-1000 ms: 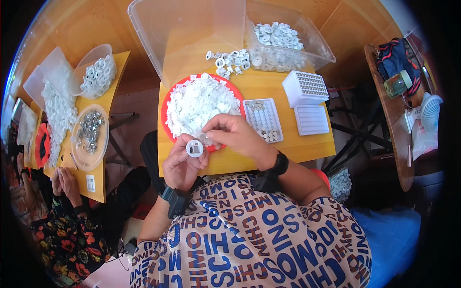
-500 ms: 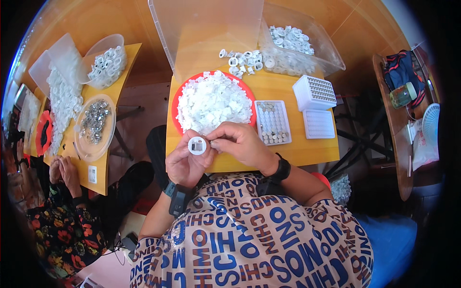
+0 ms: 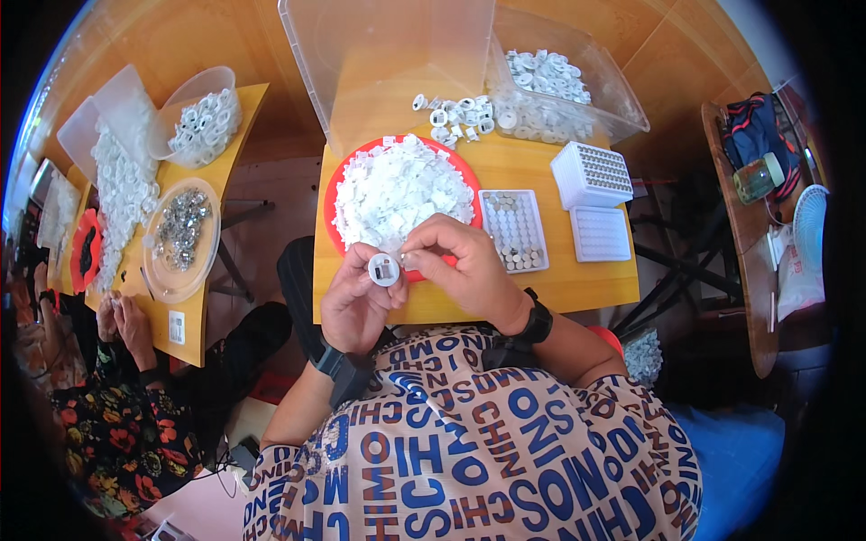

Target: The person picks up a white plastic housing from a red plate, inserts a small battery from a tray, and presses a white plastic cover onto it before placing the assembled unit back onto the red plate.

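Note:
Between the thumb and fingers of my left hand (image 3: 352, 307) is a round white plastic part (image 3: 383, 270) with a dark and metallic recess in its face. Just right of it, my right hand (image 3: 474, 279) pinches something small and pale, too small to make out. Both hands are over the near edge of the yellow table. Beyond them a red plate (image 3: 332, 206) bears a heap of small white plastic pieces (image 3: 397, 194). Next to my right hand lies a white tray (image 3: 543, 243), partly filled with round, flat metallic discs (image 3: 523, 260).
A stack of filled white trays (image 3: 577, 185) stands on the right, with a single tray (image 3: 601, 233) before it. Loose white round parts (image 3: 460, 115) lie near a clear bin (image 3: 622, 99). At the left table, a co-worker's hands (image 3: 131, 329) are close to a dish of metal pieces (image 3: 182, 230).
My left hand has shifted slightly right and up with the round part. My right hand has risen a little, its fingertips still close to that part.

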The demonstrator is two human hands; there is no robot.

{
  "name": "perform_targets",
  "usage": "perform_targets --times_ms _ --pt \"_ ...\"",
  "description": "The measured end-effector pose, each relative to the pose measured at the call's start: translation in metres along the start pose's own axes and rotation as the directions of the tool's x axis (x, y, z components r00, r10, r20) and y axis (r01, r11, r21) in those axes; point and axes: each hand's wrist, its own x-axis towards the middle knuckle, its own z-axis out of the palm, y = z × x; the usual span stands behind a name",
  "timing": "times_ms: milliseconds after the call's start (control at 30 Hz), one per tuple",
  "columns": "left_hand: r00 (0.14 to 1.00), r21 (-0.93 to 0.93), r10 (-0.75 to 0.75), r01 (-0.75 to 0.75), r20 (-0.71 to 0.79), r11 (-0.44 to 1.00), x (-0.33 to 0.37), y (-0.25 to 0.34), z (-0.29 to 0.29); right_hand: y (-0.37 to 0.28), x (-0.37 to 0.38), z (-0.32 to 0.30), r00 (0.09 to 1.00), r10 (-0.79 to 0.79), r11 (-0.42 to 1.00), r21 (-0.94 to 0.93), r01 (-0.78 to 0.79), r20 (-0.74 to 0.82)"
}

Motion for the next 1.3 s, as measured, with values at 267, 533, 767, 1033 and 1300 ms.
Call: perform_targets --times_ms 267,533,767,1033,1300 --pt "0.998 0.144 0.033 -0.026 -0.046 0.989 -0.001 -0.003 0.000 0.001 0.002 0.005 0.919 -0.390 0.838 -0.390 0.381 0.058" --pt "0.999 0.144 0.009 -0.004 -0.035 0.990 -0.003 -0.005 0.004 0.009 -0.001 0.003 0.996 -0.012 0.989 0.147 -0.001 0.088" --pt "0.998 0.210 -0.027 0.037 -0.052 0.977 -0.004 -0.008 -0.003 0.019 0.000 0.001 0.924 0.301 0.795 0.473 -0.380 0.237" --pt "0.993 0.097 -0.015 0.026 -0.117 0.995 -0.001 -0.003 -0.004 0.027 0.007 -0.070 0.957 0.158 0.973 -0.125 -0.192 -0.242" --pt "0.998 0.026 -0.012 0.013 -0.056 1.000 0.004 -0.004 0.004 0.057 0.000 -0.122 0.932 -0.018 0.576 -0.766 -0.285 -0.361"
